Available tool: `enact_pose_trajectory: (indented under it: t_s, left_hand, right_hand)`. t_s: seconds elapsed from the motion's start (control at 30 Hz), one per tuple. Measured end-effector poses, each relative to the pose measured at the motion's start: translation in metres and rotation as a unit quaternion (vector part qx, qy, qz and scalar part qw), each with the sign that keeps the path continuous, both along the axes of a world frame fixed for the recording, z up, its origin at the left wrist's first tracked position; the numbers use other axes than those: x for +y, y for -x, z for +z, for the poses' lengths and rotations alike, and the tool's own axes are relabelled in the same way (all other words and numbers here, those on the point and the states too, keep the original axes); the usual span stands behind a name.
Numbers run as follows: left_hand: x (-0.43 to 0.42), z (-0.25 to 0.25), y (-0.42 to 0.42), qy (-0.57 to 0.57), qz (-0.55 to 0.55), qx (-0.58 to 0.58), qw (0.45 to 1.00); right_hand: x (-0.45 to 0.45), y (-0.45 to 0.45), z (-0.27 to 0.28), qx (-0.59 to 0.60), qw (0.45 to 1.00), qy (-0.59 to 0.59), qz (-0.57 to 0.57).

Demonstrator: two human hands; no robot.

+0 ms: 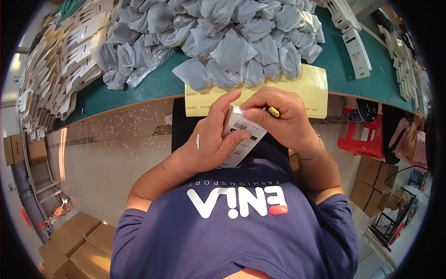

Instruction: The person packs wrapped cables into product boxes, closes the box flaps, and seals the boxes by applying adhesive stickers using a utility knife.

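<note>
A slim white printed box (239,148) with a barcode is held in front of my chest, tilted. My left hand (211,132) wraps around its side, with the thumb across the printed face. At the top end, my right hand (281,116) is closed, its thumb and forefinger pressed on the box's edge by the white end flap. A small yellow-and-dark item (273,112) shows between the curled right fingers; its kind is unclear. Stuck near my left wrist is a little white strip (198,141). Just beyond my hands lies a yellow sheet (311,93) printed RAPA.
Grey wrapped bundles (232,51) are heaped on the green table (116,100). Rows of white boxes (83,51) stand at left, more boxes (357,53) at right. A red stool (362,137), a person's arm (411,139) and cartons (369,186) are at right; cartons (76,242) at lower left.
</note>
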State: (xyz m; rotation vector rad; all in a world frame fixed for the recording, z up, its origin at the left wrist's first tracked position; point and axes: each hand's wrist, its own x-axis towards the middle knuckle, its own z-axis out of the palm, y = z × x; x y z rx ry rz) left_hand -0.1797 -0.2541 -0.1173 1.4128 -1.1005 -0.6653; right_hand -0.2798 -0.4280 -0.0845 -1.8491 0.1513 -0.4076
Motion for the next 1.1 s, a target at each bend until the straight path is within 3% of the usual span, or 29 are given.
enact_pose_trajectory:
  t_s: [0.13, 0.33, 0.47, 0.63, 0.8, 1.0, 1.1]
  left_hand:
    - [0.003, 0.004, 0.001, -0.017, 0.006, 0.014, 1.000]
    - [0.004, 0.007, 0.001, -0.049, -0.003, -0.021, 0.999]
    - [0.007, -0.002, -0.001, -0.022, 0.012, 0.054, 0.998]
    - [0.006, -0.009, -0.003, -0.003, 0.007, 0.053, 0.999]
    - [0.006, -0.003, 0.000, -0.023, 0.019, 0.076, 0.997]
    - [0.007, -0.008, 0.004, -0.008, 0.020, 0.097, 0.995]
    - [0.009, -0.007, 0.005, -0.001, 0.024, 0.068, 0.997]
  right_hand:
    - [-0.005, 0.001, 0.002, 0.011, 0.998, -0.037, 0.049]
    - [-0.007, 0.002, -0.002, 0.057, 0.998, -0.023, 0.023]
    - [-0.022, 0.007, 0.012, 0.081, 0.959, -0.260, 0.079]
    - [-0.017, 0.013, 0.001, -0.010, 0.992, -0.086, 0.092]
    - [-0.015, 0.017, -0.007, -0.059, 0.995, -0.033, 0.078]
    - [-0.001, 0.029, 0.000, -0.038, 0.998, 0.004, 0.044]
    - [0.006, 0.034, -0.002, -0.025, 0.995, -0.084, 0.039]
